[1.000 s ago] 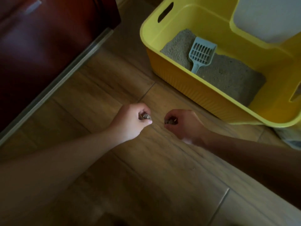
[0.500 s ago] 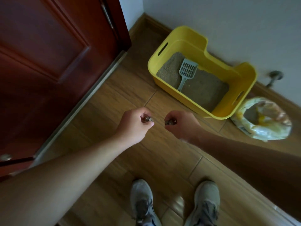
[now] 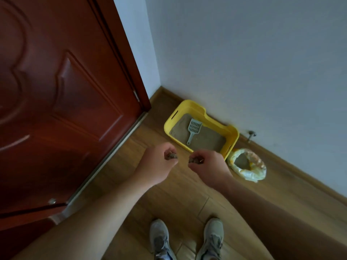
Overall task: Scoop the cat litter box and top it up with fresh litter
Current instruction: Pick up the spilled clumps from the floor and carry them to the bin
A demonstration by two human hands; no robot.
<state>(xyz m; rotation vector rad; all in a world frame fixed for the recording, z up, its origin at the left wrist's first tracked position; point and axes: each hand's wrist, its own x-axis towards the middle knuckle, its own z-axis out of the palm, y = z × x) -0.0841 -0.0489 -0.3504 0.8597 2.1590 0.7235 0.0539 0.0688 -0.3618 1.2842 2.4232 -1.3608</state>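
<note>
Both hands, left (image 3: 157,164) and right (image 3: 208,164), were pinched shut on small clumps (image 3: 170,156). I judged the box (image 3: 232,134) lay ahead-right, its long axis slanting along the wall, nearer my right; scoop (image 3: 194,128) inside, bag (image 3: 247,166) beside.

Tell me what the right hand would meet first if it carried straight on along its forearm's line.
Probably the left hand: the right hand points that way across a small gap. Depth is unclear from one view.
</note>
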